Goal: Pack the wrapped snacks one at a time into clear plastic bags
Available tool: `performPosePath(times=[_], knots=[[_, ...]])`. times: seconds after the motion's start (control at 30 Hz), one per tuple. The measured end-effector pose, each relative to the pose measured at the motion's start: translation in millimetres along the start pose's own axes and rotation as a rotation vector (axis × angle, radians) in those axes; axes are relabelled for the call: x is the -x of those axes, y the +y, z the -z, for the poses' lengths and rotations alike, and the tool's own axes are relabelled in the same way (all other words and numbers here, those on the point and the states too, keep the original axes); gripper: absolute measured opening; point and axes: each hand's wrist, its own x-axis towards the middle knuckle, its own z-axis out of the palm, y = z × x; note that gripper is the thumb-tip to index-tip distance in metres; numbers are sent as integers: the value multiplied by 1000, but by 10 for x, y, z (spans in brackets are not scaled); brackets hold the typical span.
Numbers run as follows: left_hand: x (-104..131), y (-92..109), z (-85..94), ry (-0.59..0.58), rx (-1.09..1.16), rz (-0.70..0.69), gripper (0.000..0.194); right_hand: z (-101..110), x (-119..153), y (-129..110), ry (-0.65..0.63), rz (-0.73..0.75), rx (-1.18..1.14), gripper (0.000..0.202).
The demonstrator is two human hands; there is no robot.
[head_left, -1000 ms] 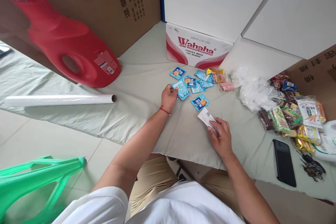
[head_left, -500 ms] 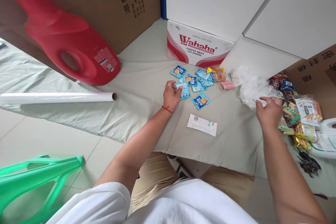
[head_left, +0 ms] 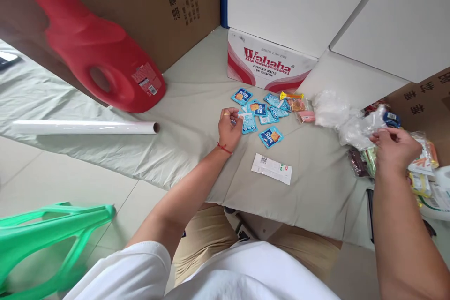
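Observation:
My left hand (head_left: 230, 129) rests on the cloth with fingers curled at the edge of a light-blue snack packet (head_left: 249, 123); a bit of blue shows between thumb and fingers. Around it lie several more blue snack packets, one apart towards me (head_left: 271, 137) and one at the back (head_left: 242, 96). My right hand (head_left: 397, 147) is closed in a pinch on the edge of a clear crumpled plastic bag (head_left: 355, 126), which stretches left across the cloth. A white narrow packet (head_left: 271, 168) lies flat between my hands.
Behind the packets stand a Wahaha carton (head_left: 270, 61) and white boxes (head_left: 309, 4). A red jug (head_left: 105, 65) and a white roll (head_left: 87, 127) are on the left. Mixed snacks (head_left: 422, 154) and a white jug (head_left: 441, 192) lie at right. A green stool (head_left: 63, 229) stands on the floor.
My right hand has moved right and pinched the plastic bag, pulling its edge out to the right over the snack pile. My left hand has stayed by the blue packet.

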Motion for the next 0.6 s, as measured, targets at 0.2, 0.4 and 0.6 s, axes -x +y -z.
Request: performPosePath(times=[0.2,0.4,0.6], knots=[[426,492,-125,-329,226,130,23,-298,510,-618,139,-556,-893,21],[935,656,-628,-717,226,168,66,-712,1347,-1314,-151,-710,-1186,35],[791,300,-778,-668,399,303,43,-694,1555,-1575,-264,-781,-1193,37]])
